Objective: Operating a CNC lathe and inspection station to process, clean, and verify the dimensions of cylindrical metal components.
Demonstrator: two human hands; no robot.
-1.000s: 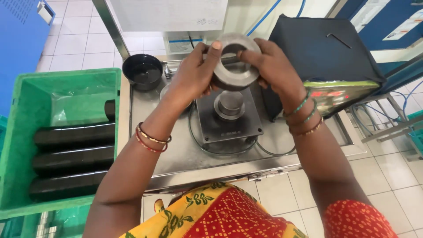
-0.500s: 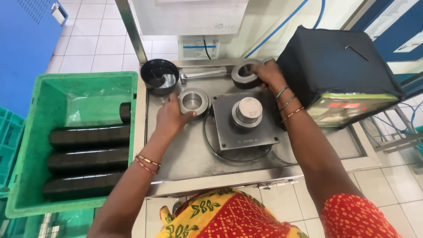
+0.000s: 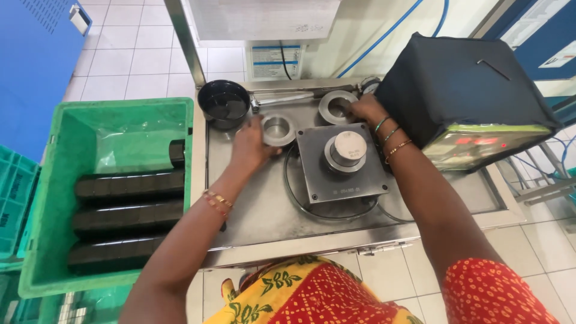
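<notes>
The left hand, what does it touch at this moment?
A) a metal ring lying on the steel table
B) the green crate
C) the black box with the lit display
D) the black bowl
A: the left hand rests its fingers on the metal ring, which lies flat on the steel table.

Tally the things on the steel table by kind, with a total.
Metal rings: 2 (left hand on one, right hand on the other)
Black bowl: 1
Square fixture: 1
Black box: 1
Total: 5
</notes>
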